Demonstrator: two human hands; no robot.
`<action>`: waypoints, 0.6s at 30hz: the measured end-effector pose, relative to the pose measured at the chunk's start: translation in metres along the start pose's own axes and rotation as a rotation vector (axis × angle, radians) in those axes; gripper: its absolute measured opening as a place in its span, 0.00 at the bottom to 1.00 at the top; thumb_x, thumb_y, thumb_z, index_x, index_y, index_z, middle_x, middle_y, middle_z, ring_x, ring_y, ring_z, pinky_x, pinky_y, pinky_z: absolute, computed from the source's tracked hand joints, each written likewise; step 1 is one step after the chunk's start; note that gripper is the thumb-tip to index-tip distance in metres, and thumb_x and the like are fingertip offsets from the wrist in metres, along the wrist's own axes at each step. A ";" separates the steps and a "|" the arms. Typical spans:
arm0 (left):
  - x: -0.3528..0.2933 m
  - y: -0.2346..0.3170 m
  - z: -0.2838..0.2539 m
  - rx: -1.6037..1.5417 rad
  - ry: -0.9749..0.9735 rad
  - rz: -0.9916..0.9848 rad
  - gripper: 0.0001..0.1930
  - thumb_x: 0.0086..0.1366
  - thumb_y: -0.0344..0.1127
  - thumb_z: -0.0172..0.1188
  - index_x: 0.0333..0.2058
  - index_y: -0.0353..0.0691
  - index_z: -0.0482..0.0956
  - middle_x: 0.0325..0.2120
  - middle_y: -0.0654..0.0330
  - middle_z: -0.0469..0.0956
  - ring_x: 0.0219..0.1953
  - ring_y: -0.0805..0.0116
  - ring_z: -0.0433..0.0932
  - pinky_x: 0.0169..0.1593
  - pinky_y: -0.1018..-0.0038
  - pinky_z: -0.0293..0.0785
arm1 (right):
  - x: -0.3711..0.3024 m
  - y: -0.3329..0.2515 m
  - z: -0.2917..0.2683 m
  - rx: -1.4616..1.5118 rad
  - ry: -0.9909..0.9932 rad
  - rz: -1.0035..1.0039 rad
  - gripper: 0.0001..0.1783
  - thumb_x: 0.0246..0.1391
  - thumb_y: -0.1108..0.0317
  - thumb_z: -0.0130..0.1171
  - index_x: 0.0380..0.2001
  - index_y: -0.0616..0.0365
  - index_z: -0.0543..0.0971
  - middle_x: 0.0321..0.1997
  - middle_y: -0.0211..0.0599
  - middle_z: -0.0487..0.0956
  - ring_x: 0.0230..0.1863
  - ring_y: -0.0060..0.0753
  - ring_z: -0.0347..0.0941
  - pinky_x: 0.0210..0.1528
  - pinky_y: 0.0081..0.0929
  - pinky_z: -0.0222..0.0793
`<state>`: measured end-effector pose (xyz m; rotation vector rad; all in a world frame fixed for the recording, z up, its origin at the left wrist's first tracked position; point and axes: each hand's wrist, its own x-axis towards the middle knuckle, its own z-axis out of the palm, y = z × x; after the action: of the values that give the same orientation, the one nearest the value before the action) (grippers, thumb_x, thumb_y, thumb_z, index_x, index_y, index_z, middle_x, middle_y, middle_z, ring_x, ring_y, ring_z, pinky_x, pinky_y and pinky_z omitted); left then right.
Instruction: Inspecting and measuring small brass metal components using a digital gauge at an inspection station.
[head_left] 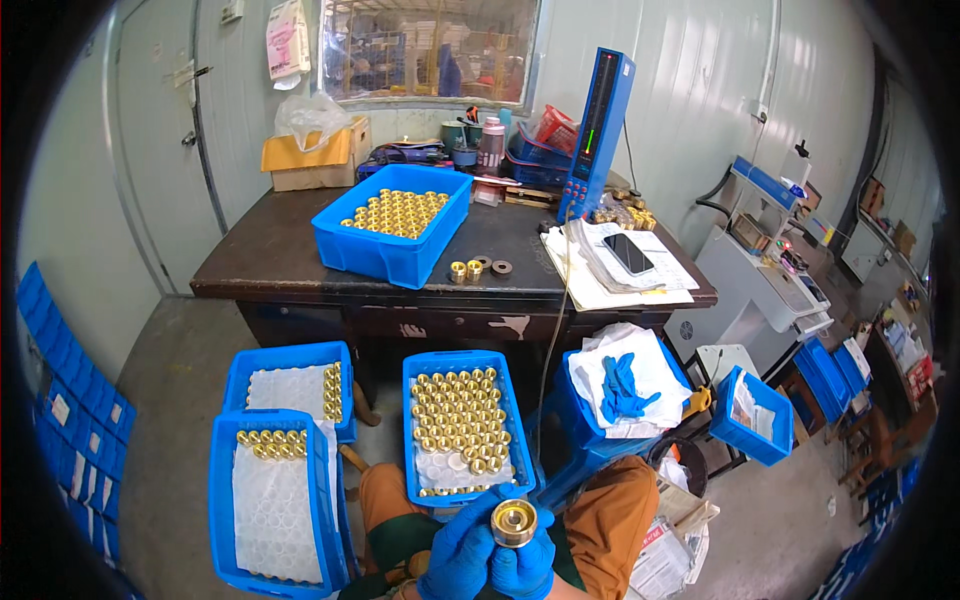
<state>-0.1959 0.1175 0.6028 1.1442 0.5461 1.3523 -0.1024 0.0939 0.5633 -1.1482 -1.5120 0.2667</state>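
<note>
A round brass fitting (pixel 514 523) with a stepped bore is held up low in the middle, its open face toward me. My left hand (pixel 456 556), in a blue glove, is closed around its left side. From below and the right, my right hand (pixel 525 572), gloved alike, grips the same fitting. Just beyond the hands stands a blue bin (pixel 411 440) with rows of similar brass fittings (pixel 455 405) on a pale liner. To the left, a blue bin (pixel 222 500) has a few fittings along its far end and a white dimpled sheet over the rest.
Behind that left bin sits another blue bin (pixel 237 375). The dark desk (pixel 270 255) carries a blue bin (pixel 370 255) of fittings, a blue column gauge (pixel 597 130), papers and a phone (pixel 628 254). Blue gloves (pixel 625 388) lie on white cloth at right. A cable (pixel 553 370) hangs down the desk front.
</note>
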 end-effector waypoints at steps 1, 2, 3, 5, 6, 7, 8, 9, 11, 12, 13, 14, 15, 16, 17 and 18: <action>-0.001 -0.003 0.001 0.135 0.056 0.077 0.25 0.62 0.38 0.52 0.53 0.29 0.61 0.46 0.56 0.69 0.43 0.67 0.71 0.49 0.75 0.67 | 0.003 -0.002 0.008 -0.002 -0.001 -0.001 0.12 0.51 0.67 0.49 0.35 0.63 0.75 0.37 0.52 0.75 0.35 0.54 0.72 0.42 0.43 0.68; -0.003 -0.007 0.002 0.131 0.054 0.075 0.25 0.62 0.38 0.52 0.53 0.29 0.61 0.46 0.56 0.69 0.43 0.67 0.71 0.49 0.75 0.67 | 0.007 -0.004 0.022 -0.084 0.156 -0.023 0.11 0.48 0.66 0.53 0.34 0.60 0.76 0.33 0.47 0.76 0.33 0.50 0.73 0.38 0.41 0.68; -0.005 -0.011 0.002 0.069 0.036 0.018 0.27 0.58 0.36 0.56 0.53 0.29 0.60 0.44 0.56 0.70 0.43 0.68 0.71 0.49 0.75 0.67 | 0.011 -0.004 0.030 -0.167 0.313 -0.047 0.10 0.46 0.66 0.56 0.33 0.57 0.77 0.28 0.43 0.77 0.30 0.47 0.74 0.35 0.39 0.68; -0.007 -0.010 0.001 0.010 0.030 -0.031 0.30 0.55 0.34 0.60 0.53 0.29 0.59 0.43 0.56 0.70 0.43 0.68 0.70 0.49 0.74 0.66 | 0.017 -0.006 0.028 -0.105 0.245 -0.075 0.11 0.46 0.66 0.55 0.34 0.58 0.77 0.30 0.45 0.76 0.32 0.49 0.74 0.36 0.39 0.67; -0.006 -0.010 0.002 0.055 0.019 -0.017 0.32 0.52 0.32 0.61 0.53 0.30 0.58 0.43 0.56 0.70 0.43 0.68 0.70 0.49 0.74 0.66 | 0.020 -0.004 0.021 -0.041 0.187 -0.096 0.12 0.47 0.67 0.54 0.36 0.60 0.76 0.33 0.47 0.75 0.33 0.50 0.73 0.38 0.39 0.67; -0.006 -0.010 0.004 0.100 0.007 -0.004 0.34 0.49 0.30 0.63 0.54 0.30 0.57 0.42 0.56 0.70 0.43 0.69 0.70 0.49 0.74 0.66 | 0.022 -0.001 0.013 0.022 0.130 -0.118 0.13 0.48 0.67 0.53 0.37 0.61 0.75 0.35 0.49 0.74 0.34 0.52 0.73 0.39 0.39 0.67; -0.006 -0.012 0.005 0.106 0.008 -0.004 0.34 0.49 0.30 0.63 0.54 0.30 0.57 0.42 0.56 0.70 0.43 0.69 0.70 0.49 0.74 0.66 | 0.025 0.002 0.005 0.085 0.073 -0.141 0.14 0.48 0.67 0.52 0.39 0.62 0.74 0.38 0.51 0.73 0.36 0.53 0.72 0.40 0.39 0.67; -0.006 -0.013 0.004 0.089 0.007 -0.022 0.34 0.49 0.30 0.63 0.54 0.30 0.57 0.43 0.55 0.69 0.44 0.68 0.70 0.49 0.73 0.66 | 0.027 0.003 -0.001 0.141 0.012 -0.164 0.16 0.49 0.67 0.51 0.40 0.63 0.73 0.41 0.53 0.72 0.37 0.55 0.72 0.42 0.39 0.67; -0.005 -0.014 0.003 0.072 0.009 -0.040 0.34 0.49 0.31 0.62 0.53 0.30 0.57 0.44 0.54 0.69 0.44 0.68 0.70 0.49 0.73 0.66 | 0.030 0.006 -0.010 0.256 -0.112 -0.210 0.18 0.50 0.68 0.49 0.43 0.65 0.72 0.46 0.57 0.71 0.40 0.58 0.71 0.44 0.40 0.66; -0.004 -0.012 0.003 0.086 -0.008 0.008 0.33 0.51 0.33 0.62 0.54 0.30 0.57 0.45 0.54 0.68 0.45 0.68 0.70 0.50 0.72 0.66 | 0.030 0.006 -0.011 0.315 -0.174 -0.233 0.19 0.50 0.68 0.48 0.45 0.67 0.71 0.48 0.59 0.70 0.41 0.60 0.71 0.46 0.40 0.66; -0.003 -0.011 0.004 0.097 -0.033 0.053 0.33 0.53 0.36 0.61 0.54 0.30 0.56 0.46 0.53 0.68 0.45 0.67 0.69 0.50 0.72 0.66 | 0.031 0.005 -0.010 0.311 -0.172 -0.231 0.19 0.50 0.68 0.48 0.45 0.67 0.71 0.48 0.59 0.70 0.41 0.60 0.71 0.46 0.40 0.66; -0.002 -0.010 0.006 0.095 -0.036 0.051 0.33 0.53 0.36 0.61 0.54 0.30 0.56 0.46 0.53 0.68 0.45 0.67 0.69 0.50 0.72 0.66 | 0.030 0.003 -0.007 0.301 -0.098 -0.233 0.17 0.50 0.68 0.48 0.43 0.66 0.72 0.46 0.58 0.71 0.39 0.59 0.70 0.43 0.41 0.66; -0.002 -0.009 0.006 0.032 -0.038 0.014 0.31 0.55 0.35 0.59 0.55 0.30 0.56 0.47 0.52 0.67 0.46 0.66 0.69 0.51 0.72 0.66 | 0.030 0.000 -0.004 0.292 -0.026 -0.237 0.16 0.50 0.68 0.48 0.41 0.66 0.72 0.43 0.56 0.72 0.36 0.58 0.70 0.40 0.41 0.66; -0.001 -0.007 0.007 -0.030 -0.039 -0.023 0.29 0.58 0.34 0.56 0.55 0.31 0.56 0.48 0.51 0.67 0.47 0.65 0.70 0.52 0.71 0.66 | 0.026 0.000 -0.003 0.291 -0.026 -0.237 0.16 0.50 0.68 0.48 0.41 0.66 0.72 0.43 0.56 0.72 0.36 0.58 0.70 0.40 0.41 0.66; -0.001 -0.006 0.008 -0.092 -0.041 -0.060 0.27 0.60 0.33 0.53 0.56 0.32 0.56 0.49 0.50 0.67 0.47 0.64 0.70 0.52 0.71 0.65 | 0.019 0.001 -0.003 0.169 -0.006 -0.179 0.14 0.51 0.66 0.48 0.38 0.65 0.74 0.39 0.54 0.74 0.35 0.56 0.71 0.40 0.42 0.68; 0.000 -0.006 0.008 -0.153 -0.039 -0.097 0.26 0.62 0.32 0.51 0.57 0.33 0.56 0.50 0.49 0.67 0.48 0.64 0.70 0.53 0.71 0.65 | 0.015 0.000 -0.002 0.050 0.011 -0.121 0.13 0.51 0.65 0.48 0.34 0.63 0.75 0.35 0.51 0.76 0.34 0.54 0.73 0.40 0.42 0.69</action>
<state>-0.1864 0.1157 0.6012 1.0054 0.4560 1.2636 -0.0982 0.1048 0.5732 -1.0134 -1.5503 0.2146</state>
